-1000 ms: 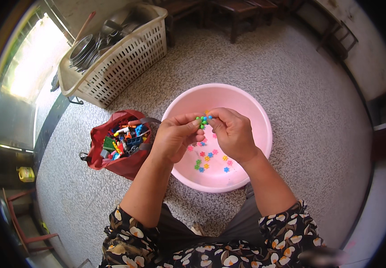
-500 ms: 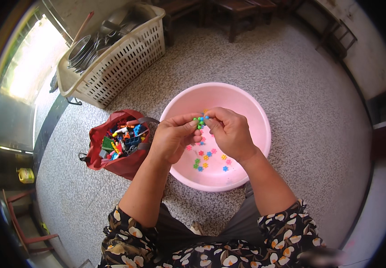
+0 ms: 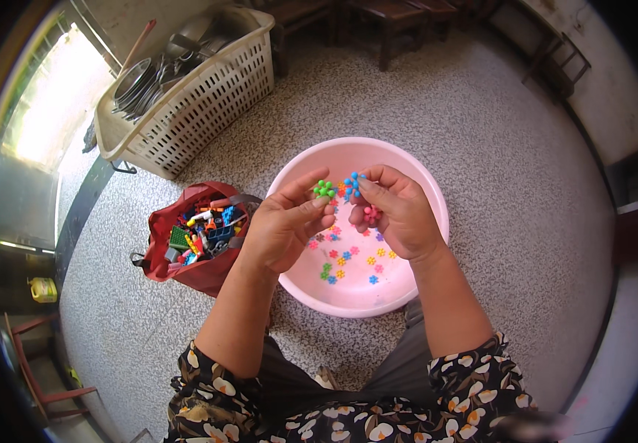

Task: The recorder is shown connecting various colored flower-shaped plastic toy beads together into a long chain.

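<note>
Above the pink basin (image 3: 437, 214) my left hand (image 3: 278, 225) pinches a green flower-shaped plastic piece (image 3: 325, 190) between thumb and index finger. Close to its right, my right hand (image 3: 400, 210) holds a blue flower-shaped piece (image 3: 354, 184) between thumb and forefinger. A pink-red piece (image 3: 372, 215) of the same shape sits by the curled lower fingers of that hand. The green and blue pieces are apart, with a small gap between them. On the basin's floor lie several more such pieces in yellow, blue, green and pink, such as a blue one (image 3: 373, 280).
Left of the basin stands a red bag (image 3: 212, 279) filled with mixed toy bricks. Behind it is a white slotted basket (image 3: 204, 96) with metal pans and bowls. Wooden stools (image 3: 389, 33) stand at the back, and a reddish chair frame (image 3: 27, 362) at the lower left.
The green and blue pieces, together between my fingertips before, are now apart, one in each hand. My right hand has moved a little right, and a pink-red piece now shows in it.
</note>
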`<state>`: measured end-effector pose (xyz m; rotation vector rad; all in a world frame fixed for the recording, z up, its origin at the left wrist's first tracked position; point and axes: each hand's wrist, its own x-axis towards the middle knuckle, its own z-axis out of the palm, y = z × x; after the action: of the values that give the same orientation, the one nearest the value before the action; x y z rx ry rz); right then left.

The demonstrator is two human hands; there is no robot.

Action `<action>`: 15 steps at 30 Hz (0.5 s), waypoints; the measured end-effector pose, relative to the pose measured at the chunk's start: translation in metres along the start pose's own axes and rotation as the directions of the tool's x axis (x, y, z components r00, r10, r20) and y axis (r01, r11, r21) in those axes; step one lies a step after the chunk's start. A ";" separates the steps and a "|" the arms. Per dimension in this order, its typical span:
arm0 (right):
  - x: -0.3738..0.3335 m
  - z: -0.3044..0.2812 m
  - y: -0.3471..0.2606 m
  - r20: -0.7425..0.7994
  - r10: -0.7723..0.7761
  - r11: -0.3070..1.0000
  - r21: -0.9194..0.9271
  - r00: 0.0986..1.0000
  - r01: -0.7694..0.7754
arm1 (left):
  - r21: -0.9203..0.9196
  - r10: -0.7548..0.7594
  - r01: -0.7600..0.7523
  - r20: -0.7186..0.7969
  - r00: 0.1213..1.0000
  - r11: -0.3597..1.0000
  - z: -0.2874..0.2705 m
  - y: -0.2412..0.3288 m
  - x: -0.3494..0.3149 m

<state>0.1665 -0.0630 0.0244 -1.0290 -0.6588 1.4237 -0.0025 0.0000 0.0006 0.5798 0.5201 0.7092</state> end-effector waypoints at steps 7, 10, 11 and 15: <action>-0.003 0.001 -0.003 0.002 0.009 1.000 -0.010 1.000 -0.009 | 0.046 -0.013 0.011 0.030 0.999 0.999 0.004 0.003 -0.005; -0.003 0.002 -0.003 -0.023 -0.083 0.991 -0.110 0.996 0.080 | 0.031 -0.008 0.007 0.036 0.999 1.000 0.005 0.003 -0.005; -0.003 0.002 -0.002 -0.007 -0.122 0.975 -0.185 0.992 0.119 | 0.030 -0.009 0.008 0.042 0.999 1.000 0.005 0.003 -0.006; -0.003 0.002 0.004 0.073 -0.197 0.911 -0.355 0.978 0.210 | 0.014 -0.025 0.024 0.057 0.998 1.000 0.006 0.002 -0.006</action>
<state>0.1625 -0.0661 0.0223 -1.1822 -1.0526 1.1625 -0.0036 -0.0047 0.0078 0.6037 0.4781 0.6646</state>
